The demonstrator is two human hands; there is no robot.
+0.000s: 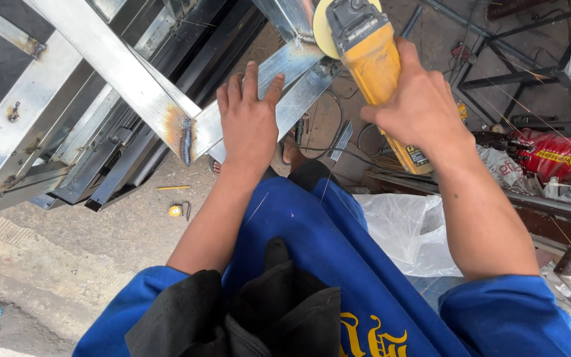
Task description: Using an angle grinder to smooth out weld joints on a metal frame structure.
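My right hand (416, 109) grips the body of a yellow angle grinder (370, 59), whose pale disc (322, 30) rests against a shiny metal bar at the top of the view. Flat on that same metal bar (285, 69) lies my left hand (249, 122), fingers spread. The bar joins a wider steel frame (107, 63) at a dark weld seam (186, 139), just left of my left hand. My blue shirt fills the bottom of the view.
Stacked metal channels (94, 165) lie under the frame at left. On the concrete floor are a pencil (173, 188) and a small yellow tape measure (176, 211). A white plastic bag (411, 228), a red sack (556, 155) and dark metal racks (517, 73) crowd the right.
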